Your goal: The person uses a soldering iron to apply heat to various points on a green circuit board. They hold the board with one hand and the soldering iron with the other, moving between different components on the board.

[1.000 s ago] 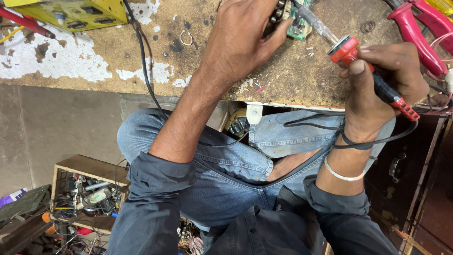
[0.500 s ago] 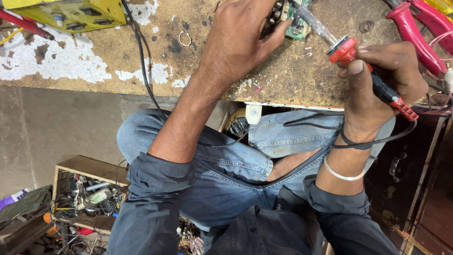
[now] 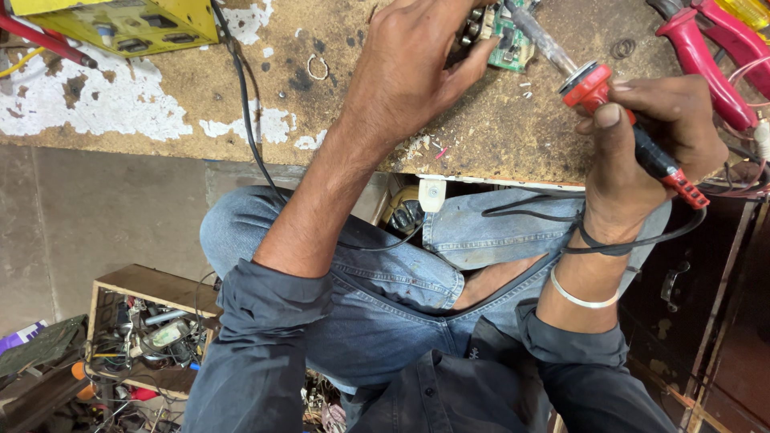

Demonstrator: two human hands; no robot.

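My left hand (image 3: 417, 64) presses down on a small green circuit board (image 3: 513, 44) at the far edge of a worn wooden workbench (image 3: 241, 112), its fingers covering most of the board. My right hand (image 3: 650, 144) grips a red-and-black soldering iron (image 3: 609, 104), held like a pen. The iron's metal shaft slants up and left, and its tip reaches the board near my left fingertips. The iron's black cord loops around my right wrist and trails across my lap.
A yellow box-shaped device (image 3: 120, 24) sits at the bench's far left, with a black cable (image 3: 245, 112) running off the edge. Red-handled pliers (image 3: 706, 56) lie at the right. A small metal ring (image 3: 317, 68) rests mid-bench. A wooden crate of cluttered parts (image 3: 148, 337) stands on the floor at the lower left.
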